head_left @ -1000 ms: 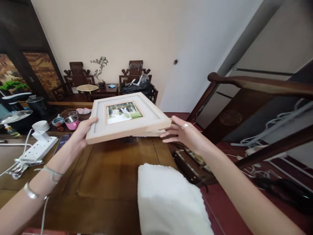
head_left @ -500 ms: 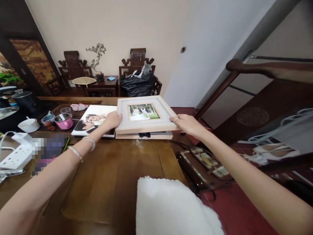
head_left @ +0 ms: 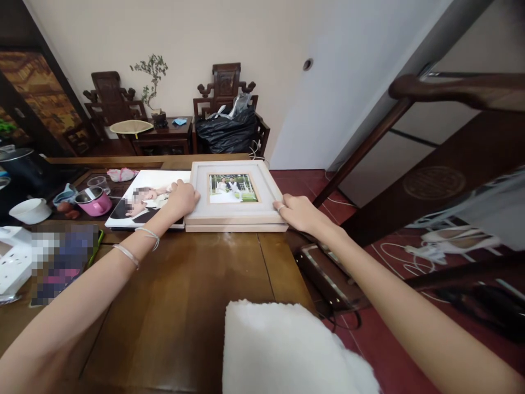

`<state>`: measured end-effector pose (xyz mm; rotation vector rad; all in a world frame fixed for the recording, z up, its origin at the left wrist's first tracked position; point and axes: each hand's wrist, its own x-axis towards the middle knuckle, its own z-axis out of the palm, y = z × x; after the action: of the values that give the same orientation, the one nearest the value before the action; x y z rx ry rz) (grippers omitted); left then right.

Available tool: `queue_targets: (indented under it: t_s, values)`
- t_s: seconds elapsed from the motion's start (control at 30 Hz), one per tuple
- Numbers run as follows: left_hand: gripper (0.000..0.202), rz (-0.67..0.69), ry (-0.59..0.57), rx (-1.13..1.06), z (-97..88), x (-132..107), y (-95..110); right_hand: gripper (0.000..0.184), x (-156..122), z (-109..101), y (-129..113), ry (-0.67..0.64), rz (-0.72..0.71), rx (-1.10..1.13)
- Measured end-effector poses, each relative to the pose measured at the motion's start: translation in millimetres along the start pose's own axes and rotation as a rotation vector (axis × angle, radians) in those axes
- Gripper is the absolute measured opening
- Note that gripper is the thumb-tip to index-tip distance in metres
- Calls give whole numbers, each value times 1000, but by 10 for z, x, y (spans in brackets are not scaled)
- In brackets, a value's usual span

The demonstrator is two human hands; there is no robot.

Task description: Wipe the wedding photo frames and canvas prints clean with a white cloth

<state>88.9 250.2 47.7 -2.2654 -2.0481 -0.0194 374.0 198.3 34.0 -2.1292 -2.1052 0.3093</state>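
Note:
A pale wooden picture frame with a wedding photo lies flat on a second, similar frame at the back edge of the table. My left hand grips its left side, fingers bent around the edge. On the right side my right hand holds it, thumb on top and a ring on one finger. Just left of the stack, partly behind my left hand, rests a white photo album with a couple on its cover.
Left on the table are a pink mug, a white bowl, a power strip and a blurred-out phone. White fluffy fabric covers the near right. A brown bag sits beyond the table's right edge.
The upper frame has come down from a slight tilt and now sits flush on the lower one. Both hands have stayed on its sides. The view has shifted slightly.

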Motion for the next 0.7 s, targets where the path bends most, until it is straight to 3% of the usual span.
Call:
queue_targets:
  t_s: [0.57, 0.63, 0.7]
  values:
    - [49, -40, 83, -113, 22, -179, -24, 47, -209, -19, -229, 1, 123, -16]
    - [52, -33, 93, -152, 19, -187, -113, 49, -327, -53, -262, 75, 103, 6]
    - [53, -41, 115, -163, -12, -206, -271, 51, -588, -77, -293, 238, -36, 41]
